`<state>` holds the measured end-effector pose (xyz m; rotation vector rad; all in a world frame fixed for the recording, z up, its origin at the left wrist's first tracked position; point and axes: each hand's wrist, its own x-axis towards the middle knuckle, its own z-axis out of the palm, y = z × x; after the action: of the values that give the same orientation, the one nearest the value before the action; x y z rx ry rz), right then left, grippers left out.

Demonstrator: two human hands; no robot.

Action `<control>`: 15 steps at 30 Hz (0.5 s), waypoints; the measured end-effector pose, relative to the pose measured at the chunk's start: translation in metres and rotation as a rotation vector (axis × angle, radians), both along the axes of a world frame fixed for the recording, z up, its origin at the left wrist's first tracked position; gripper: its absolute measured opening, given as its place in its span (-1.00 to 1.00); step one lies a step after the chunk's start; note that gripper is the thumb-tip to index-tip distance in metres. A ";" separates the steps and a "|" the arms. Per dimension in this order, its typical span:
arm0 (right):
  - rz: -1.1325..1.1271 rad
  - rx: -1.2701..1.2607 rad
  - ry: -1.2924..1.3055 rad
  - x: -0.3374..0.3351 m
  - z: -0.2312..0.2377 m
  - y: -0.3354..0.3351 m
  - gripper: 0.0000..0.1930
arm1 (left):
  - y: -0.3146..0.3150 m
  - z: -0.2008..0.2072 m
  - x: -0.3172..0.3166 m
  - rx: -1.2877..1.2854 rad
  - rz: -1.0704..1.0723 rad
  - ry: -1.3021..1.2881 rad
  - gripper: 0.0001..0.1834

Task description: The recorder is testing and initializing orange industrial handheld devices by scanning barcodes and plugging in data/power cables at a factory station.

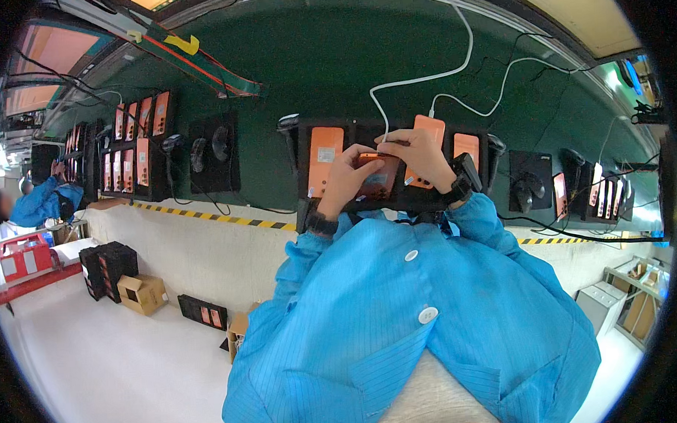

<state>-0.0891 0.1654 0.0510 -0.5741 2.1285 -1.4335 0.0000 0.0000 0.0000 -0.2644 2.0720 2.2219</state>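
Note:
A smartphone [378,183] with a dark, reflective screen lies in a black tray [356,133] in front of me. My left hand [343,180] grips its left side, thumb on the face near the upper edge. At that upper edge, my right hand [424,158] pinches the end of a white cable [385,119]; the fingers hide the plug, so I cannot tell whether it is inserted. To the left is an orange phone [325,146] with a white label. Another orange phone [429,125], attached to a second white cable [461,106], lies partly under my right hand. Farther right is a third orange phone [467,144].
Black handheld scanners [288,125] stand beside the tray on the green bench [303,56]. Trays of orange phones [142,162] and dark mice [220,143] are at the left, with more phones [599,187] at the right. A co-worker [43,201] in blue is far left.

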 end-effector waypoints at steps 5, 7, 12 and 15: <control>-0.015 0.037 0.002 0.006 0.002 -0.003 -0.76 | -0.001 -0.007 0.001 -0.038 -0.010 0.025 -0.72; -0.011 0.002 0.062 0.008 0.000 -0.005 -0.77 | -0.001 -0.008 0.001 -0.042 0.022 0.021 -0.72; 0.017 0.052 0.160 0.007 0.008 -0.003 -0.79 | 0.004 -0.013 0.004 0.063 0.037 -0.002 -0.73; 0.031 0.082 0.186 0.009 0.011 -0.006 -0.80 | 0.004 -0.016 0.006 0.040 0.010 -0.010 -0.71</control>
<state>-0.0796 0.1599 0.0617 -0.7305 2.2991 -1.3140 0.0061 0.0039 -0.0157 -0.2832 2.0232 2.2598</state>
